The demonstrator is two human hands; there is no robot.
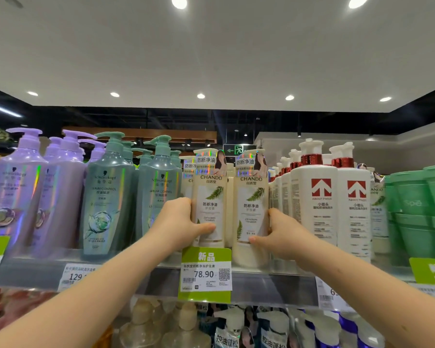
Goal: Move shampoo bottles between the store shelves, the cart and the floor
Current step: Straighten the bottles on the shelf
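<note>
Two cream CHANDO bottles with fern-leaf labels stand side by side at the front of the top shelf (274, 282). My left hand (180, 223) grips the left CHANDO bottle (210, 194), thumb across its lower front. My right hand (278, 233) grips the right CHANDO bottle (251, 197) from its right side, thumb on the lower label. Both bottles stand upright. More cream bottles stand behind them.
Purple pump bottles (20, 189) and grey-green pump bottles (106, 194) fill the shelf on the left. White bottles with red arrow logos (319, 194) and green tubs (417, 212) stand on the right. A green price tag (206, 272) hangs below. A lower shelf holds more bottles (234, 327).
</note>
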